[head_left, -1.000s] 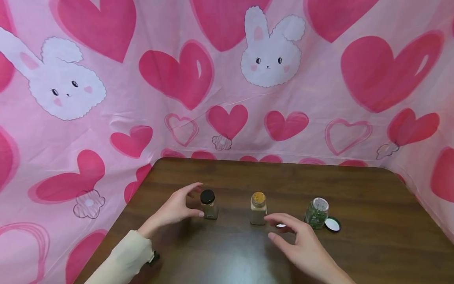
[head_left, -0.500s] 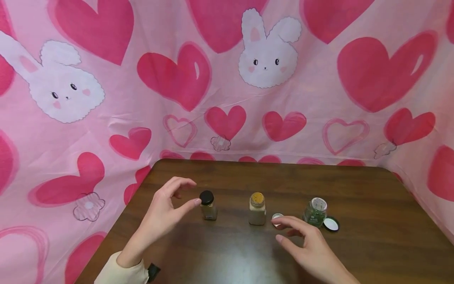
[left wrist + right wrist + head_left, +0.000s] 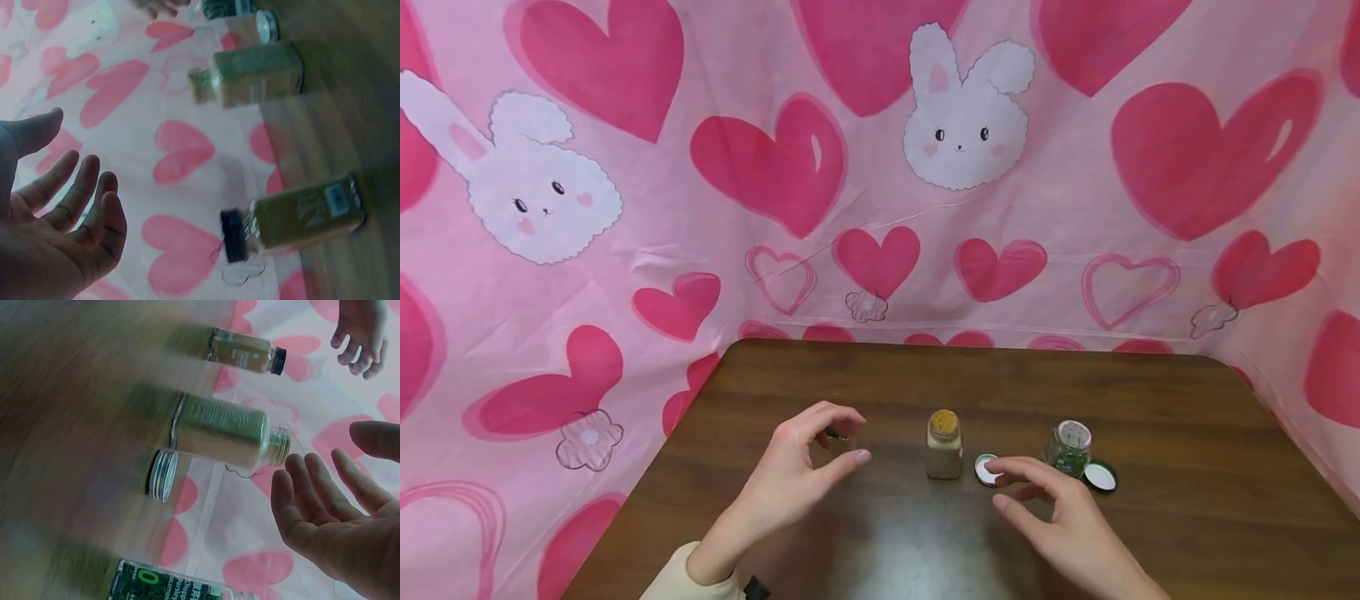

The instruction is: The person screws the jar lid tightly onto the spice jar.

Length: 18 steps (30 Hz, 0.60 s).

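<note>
My left hand [image 3: 805, 458], thumb and fingers spread in a loose curve, hovers in front of the black-capped spice jar, hiding most of it in the head view. The left wrist view shows that jar [image 3: 306, 215] upright, with a gap between it and the hand. My right hand [image 3: 1060, 521] is held in the air with loosely bent fingers, holding nothing. Its fingertips overlap a loose lid [image 3: 985, 469], inner side up, in the head view. Left of that lid stands an uncapped spice jar [image 3: 944, 458] of tan powder, yellowish at its mouth.
A parsley jar [image 3: 1066, 458] with a perforated white top stands at the right, its dark-rimmed lid [image 3: 1101, 477] lying beside it. All rest on a brown wooden table [image 3: 880, 375]. A pink heart-and-bunny cloth [image 3: 880, 200] hangs behind and at the sides.
My left hand first lifts back from the black-capped jar, then shifts right in front of it, covering it in the head view. My right hand drifts slightly right, uncovering the loose lid.
</note>
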Motion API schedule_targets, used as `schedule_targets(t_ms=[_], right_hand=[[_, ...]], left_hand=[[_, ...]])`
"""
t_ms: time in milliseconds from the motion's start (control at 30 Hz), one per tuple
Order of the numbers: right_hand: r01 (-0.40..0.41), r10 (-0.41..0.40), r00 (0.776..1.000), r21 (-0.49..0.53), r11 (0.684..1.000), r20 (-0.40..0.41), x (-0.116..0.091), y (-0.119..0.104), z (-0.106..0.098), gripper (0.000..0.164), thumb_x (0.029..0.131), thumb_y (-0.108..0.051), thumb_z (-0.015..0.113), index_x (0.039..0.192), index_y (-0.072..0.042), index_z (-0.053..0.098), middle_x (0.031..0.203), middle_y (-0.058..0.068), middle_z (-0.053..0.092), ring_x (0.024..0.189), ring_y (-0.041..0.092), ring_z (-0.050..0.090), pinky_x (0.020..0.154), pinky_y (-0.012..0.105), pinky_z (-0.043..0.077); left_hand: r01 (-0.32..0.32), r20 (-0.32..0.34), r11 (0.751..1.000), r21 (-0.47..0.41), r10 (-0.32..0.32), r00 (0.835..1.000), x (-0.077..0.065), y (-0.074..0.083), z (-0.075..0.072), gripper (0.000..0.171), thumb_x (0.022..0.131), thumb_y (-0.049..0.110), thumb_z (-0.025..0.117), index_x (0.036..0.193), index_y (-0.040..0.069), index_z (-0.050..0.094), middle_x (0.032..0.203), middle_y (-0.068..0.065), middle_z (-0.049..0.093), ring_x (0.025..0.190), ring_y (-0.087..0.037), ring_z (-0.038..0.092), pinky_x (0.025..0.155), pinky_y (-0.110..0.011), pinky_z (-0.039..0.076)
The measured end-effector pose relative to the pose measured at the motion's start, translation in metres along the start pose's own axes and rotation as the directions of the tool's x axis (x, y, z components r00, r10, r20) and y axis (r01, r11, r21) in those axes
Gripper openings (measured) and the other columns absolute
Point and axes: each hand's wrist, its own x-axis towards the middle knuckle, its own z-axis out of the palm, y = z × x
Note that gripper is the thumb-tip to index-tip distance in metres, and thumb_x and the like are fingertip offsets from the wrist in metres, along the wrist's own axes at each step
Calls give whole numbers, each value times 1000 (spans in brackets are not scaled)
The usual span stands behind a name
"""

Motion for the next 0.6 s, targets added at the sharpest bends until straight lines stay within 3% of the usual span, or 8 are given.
schedule_targets(t_ms=[300, 600], right_hand=[[9, -10, 1000, -6, 1000, -11, -2, 1, -3, 32, 96, -16, 79, 126, -24, 72, 120, -7, 72, 97, 11, 69, 82, 31, 57], [105, -108, 993, -62, 993, -52, 1, 7, -4, 35, 93, -9, 82, 124, -23, 73, 116, -9, 72, 93, 11, 71, 83, 30, 57]], left_hand=[[31, 114, 999, -17, -29, 993, 5, 4, 22, 32, 90, 21, 87, 117, 27, 71, 106, 17, 66, 93, -10, 61, 76, -36, 55], [86, 142, 996, -16, -83, 986, 7, 4, 38, 30, 90, 19, 87, 115, 25, 72, 103, 18, 66, 93, -10, 61, 77, -36, 53]])
